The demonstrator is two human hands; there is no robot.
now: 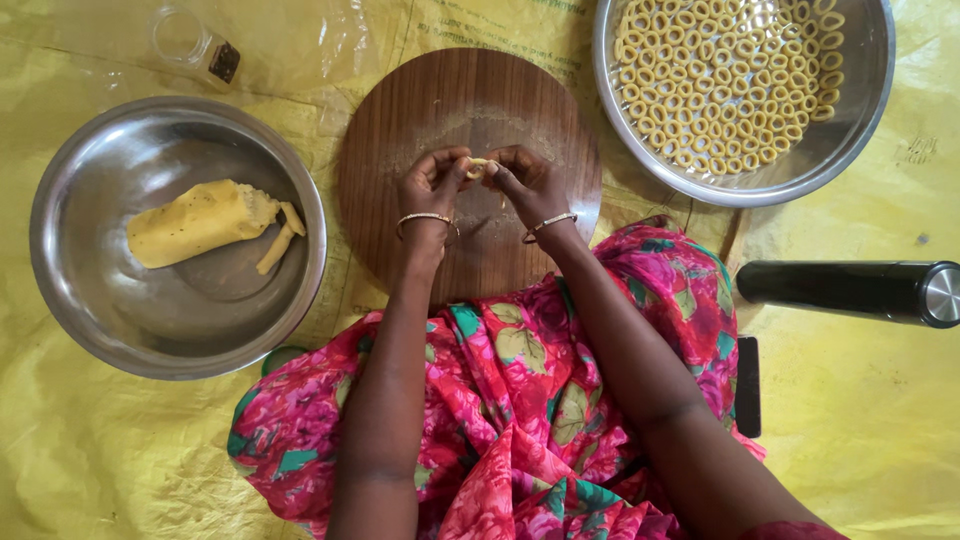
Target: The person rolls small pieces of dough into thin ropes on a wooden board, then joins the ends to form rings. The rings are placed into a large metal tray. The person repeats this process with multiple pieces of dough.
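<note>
Both hands meet over the middle of the round board (470,110). The left hand (430,185) and right hand (530,185) pinch a small dough piece (478,167) between their fingertips, one from each side, just above the wood. The left bowl (90,290) holds a dough lump (200,220); the far right bowl (860,100) holds dough rings (725,80).
</note>
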